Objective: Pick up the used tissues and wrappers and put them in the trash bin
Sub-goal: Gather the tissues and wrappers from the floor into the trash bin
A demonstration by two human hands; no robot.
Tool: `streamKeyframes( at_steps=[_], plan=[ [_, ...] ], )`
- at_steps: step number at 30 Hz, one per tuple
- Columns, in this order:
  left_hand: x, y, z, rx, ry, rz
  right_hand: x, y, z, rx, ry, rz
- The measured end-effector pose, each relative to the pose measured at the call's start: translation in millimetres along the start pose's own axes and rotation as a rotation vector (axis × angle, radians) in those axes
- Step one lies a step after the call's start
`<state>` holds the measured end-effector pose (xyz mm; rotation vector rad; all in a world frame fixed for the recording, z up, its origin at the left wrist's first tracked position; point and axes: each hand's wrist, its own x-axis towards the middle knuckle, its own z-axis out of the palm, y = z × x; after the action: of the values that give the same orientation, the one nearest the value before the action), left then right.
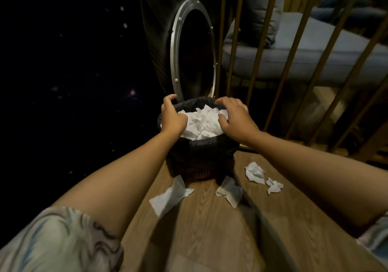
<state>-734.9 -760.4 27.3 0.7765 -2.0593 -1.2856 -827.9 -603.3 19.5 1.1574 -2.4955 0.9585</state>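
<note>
The left hand (173, 117) has its fingers curled over the left rim of the trash bin (201, 156), which stands on the wooden floor (210, 229) and is full of white tissues (201, 122). The right hand (235, 117) hovers over the right rim with fingers loosely bent; whether it grips the liner I cannot tell. Four more crumpled tissues lie on the floor near the bin's base: a flat one (170, 197), a folded one (230, 191), a crumpled one (255, 172) and a small one (274, 185).

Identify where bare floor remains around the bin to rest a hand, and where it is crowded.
Bare wood floor lies below the flat tissue and folded tissue, between the arms. Crowded: the trash bin base, crumpled tissues to its right, and the full bin mouth under left hand and right hand.
</note>
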Motion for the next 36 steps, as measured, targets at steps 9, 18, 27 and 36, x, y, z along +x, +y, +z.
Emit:
streamKeyframes(
  at_steps=[9,18,27,36],
  plan=[
    [-26.0,-7.3,-2.1,-0.137,0.136,0.115,-40.3,14.2,5.2,0.05,0.049,-0.26],
    [-76.0,-102.4,-22.4,0.146,0.167,-0.011,-103.9,36.0,84.0,0.149,-0.239,-0.376],
    [-128.9,-201.4,23.5,0.402,-0.025,-0.462,-143.8,119.4,119.8,0.001,-0.396,-0.123],
    [-134.1,-234.0,76.2,0.561,-0.154,-0.501,-172.3,178.7,150.8,0.092,-0.307,0.081]
  ],
)
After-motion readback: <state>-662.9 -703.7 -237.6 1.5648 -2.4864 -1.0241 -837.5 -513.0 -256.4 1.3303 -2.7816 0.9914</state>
